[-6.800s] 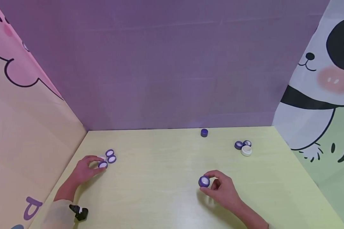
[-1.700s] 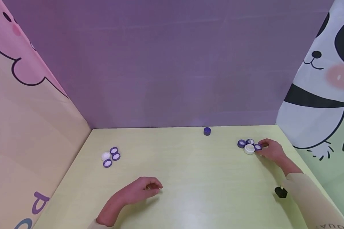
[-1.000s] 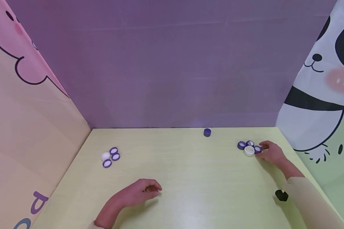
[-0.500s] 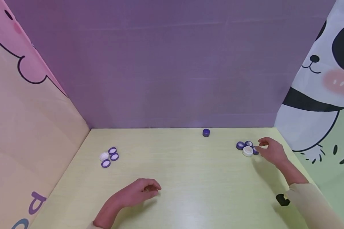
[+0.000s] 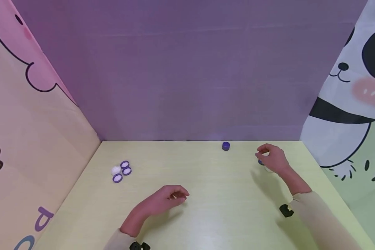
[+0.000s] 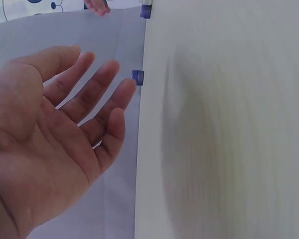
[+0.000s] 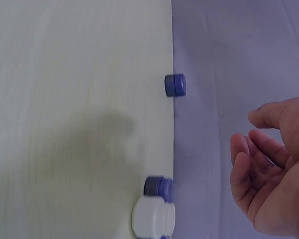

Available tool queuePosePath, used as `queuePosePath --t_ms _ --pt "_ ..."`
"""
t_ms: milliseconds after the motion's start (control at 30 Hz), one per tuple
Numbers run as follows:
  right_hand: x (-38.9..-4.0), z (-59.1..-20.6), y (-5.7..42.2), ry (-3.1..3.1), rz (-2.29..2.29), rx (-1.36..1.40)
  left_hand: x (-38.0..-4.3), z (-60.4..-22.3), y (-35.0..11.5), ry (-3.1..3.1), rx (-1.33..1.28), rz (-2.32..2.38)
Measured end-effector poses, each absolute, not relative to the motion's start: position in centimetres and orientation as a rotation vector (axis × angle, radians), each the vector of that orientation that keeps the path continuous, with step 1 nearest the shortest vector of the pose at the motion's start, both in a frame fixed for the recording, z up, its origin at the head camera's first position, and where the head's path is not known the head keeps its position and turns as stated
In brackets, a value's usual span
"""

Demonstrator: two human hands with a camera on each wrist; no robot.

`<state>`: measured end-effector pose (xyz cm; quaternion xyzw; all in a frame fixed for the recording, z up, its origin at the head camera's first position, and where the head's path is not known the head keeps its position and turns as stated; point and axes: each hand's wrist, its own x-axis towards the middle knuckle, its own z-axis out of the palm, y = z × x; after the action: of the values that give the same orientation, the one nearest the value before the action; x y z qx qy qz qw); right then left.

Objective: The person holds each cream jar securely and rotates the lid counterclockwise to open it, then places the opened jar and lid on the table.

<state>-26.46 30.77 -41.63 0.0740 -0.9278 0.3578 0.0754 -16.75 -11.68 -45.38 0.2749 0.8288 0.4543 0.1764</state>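
My right hand (image 5: 273,159) hovers over the small jars at the right of the table, its fingers loosely curled around nothing. It hides most of that group in the head view. The right wrist view shows a white jar (image 7: 152,217) beside a dark blue jar (image 7: 158,187), both without lids. A lone purple jar with its lid on (image 5: 226,146) stands at the table's back edge, to the left of this hand. My left hand (image 5: 167,199) floats above the table's front middle, fingers relaxed and holding nothing.
At the left of the table lie several lids, inner sides up: a white lid (image 5: 116,170) and purple-rimmed ones, such as the nearest lid (image 5: 117,178). A purple cloth wall (image 5: 187,80) rises behind the table (image 5: 206,222), with printed panels at both sides.
Earlier my right hand held an open purple jar and put it down beside the white one. It has let go, risen and moved left. My left hand has left the lids and come to the middle.
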Motion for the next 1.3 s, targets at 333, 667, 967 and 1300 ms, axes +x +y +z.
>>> queuePosePath --t_ms 333,667,967,1300 --pt "-29.1 -43.9 27.2 -2.828 1.101 0.168 -18.1 -45.9 -8.1 2.306 0.807 1.449" --pt "-31.2 -45.5 24.1 -2.888 1.119 0.053 -17.9 -46.4 -5.6 2.252 0.760 1.490" --pt "-32.6 -45.9 23.0 -2.991 1.052 -0.051 -17.8 -46.7 -4.5 2.259 0.712 1.555" --pt "-33.5 -47.1 22.9 -3.042 1.029 -0.149 -17.1 -46.6 -4.6 2.262 0.716 1.530"
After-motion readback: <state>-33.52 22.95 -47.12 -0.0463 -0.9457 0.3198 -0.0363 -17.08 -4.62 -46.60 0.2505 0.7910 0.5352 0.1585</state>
